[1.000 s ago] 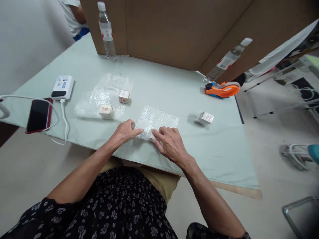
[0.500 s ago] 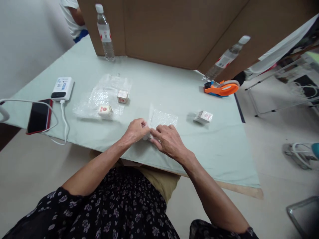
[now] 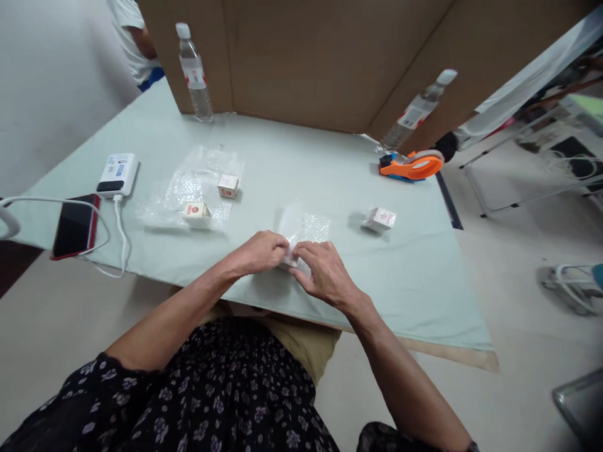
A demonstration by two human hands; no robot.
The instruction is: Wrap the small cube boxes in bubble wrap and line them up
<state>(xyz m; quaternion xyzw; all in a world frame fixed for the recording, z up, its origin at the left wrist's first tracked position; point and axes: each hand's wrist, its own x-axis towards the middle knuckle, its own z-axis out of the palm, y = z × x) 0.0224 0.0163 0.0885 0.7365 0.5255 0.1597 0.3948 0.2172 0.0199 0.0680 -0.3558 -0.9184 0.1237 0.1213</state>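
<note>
Touching the bubble wrap (image 3: pixel 313 230), fingers (image 3: pixel 277 243) partly hide it.

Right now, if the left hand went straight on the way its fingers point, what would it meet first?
First, most likely, the bubble wrap that the left hand touches, then the right hand just beyond, though the depth between them is unclear.

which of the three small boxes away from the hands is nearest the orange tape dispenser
The rightmost box, alone on the near side of the orange tape dispenser; the other two boxes sit left, by the spread bubble wrap.
</note>
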